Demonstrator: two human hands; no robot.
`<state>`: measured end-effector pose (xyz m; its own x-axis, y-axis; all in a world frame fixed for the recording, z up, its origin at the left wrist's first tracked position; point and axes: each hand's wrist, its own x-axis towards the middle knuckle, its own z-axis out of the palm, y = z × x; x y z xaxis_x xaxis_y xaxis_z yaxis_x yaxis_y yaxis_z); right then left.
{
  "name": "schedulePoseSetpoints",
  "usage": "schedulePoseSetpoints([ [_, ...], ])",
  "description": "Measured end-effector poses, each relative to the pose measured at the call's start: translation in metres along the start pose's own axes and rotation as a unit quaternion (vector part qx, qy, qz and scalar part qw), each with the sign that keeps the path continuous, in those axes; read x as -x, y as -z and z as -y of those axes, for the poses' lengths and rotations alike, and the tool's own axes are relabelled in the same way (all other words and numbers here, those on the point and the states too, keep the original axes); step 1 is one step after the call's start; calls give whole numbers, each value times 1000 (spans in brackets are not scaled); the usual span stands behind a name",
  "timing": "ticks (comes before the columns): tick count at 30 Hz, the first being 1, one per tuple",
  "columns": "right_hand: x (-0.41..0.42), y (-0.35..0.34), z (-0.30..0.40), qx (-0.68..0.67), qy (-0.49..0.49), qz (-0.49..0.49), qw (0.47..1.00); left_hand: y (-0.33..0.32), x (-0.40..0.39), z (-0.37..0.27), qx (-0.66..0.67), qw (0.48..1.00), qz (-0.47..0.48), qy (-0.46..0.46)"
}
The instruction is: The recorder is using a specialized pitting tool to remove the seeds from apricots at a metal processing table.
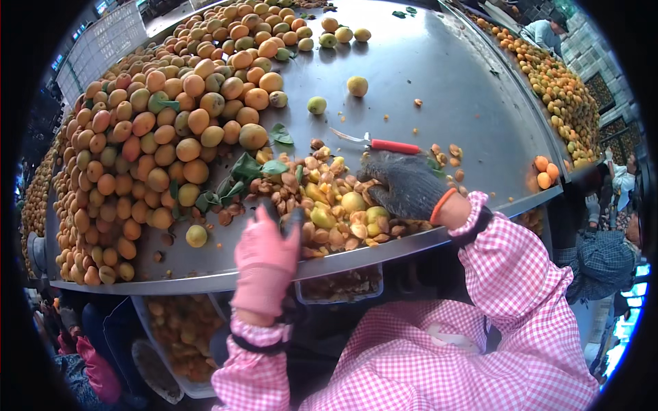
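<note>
My left hand (pixel 267 251), in a pink glove with dark fingertips, is at the left edge of a heap of apricot pits and fruit scraps (pixel 336 234). Its thumb and fingers are apart, with nothing seen between them. On the heap's right side rests my right hand (pixel 406 185), in a dark grey glove with an orange cuff. Its fingers curl down against the pits, and whether they grip any is hidden. Just beyond that hand lies a knife with a red handle (pixel 395 146) and a short curved blade pointing left. Several yellow-green fruits (pixel 353 202) sit among the pits.
A large mound of apricots (pixel 164 133) covers the left of the metal table (pixel 442 77). Green leaves (pixel 245 168) lie between mound and pits. Below the table edge stand a tub of apricot pieces (pixel 180 334) and another bin (pixel 342 285). Other people work nearby.
</note>
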<state>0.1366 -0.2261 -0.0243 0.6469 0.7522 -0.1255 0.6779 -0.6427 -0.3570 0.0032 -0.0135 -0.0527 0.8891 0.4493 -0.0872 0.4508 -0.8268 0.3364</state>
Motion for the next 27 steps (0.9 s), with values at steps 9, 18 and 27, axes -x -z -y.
schedulePoseSetpoints([
  [9,-31,3,18,-42,94,155,983,24,-23,35,607,780,-72,138],
  [18,-21,7,4,-23,83,56,995,31,-21,37,633,765,-80,84],
  [27,-36,7,42,-80,-46,63,994,19,-20,32,633,773,-9,24],
])
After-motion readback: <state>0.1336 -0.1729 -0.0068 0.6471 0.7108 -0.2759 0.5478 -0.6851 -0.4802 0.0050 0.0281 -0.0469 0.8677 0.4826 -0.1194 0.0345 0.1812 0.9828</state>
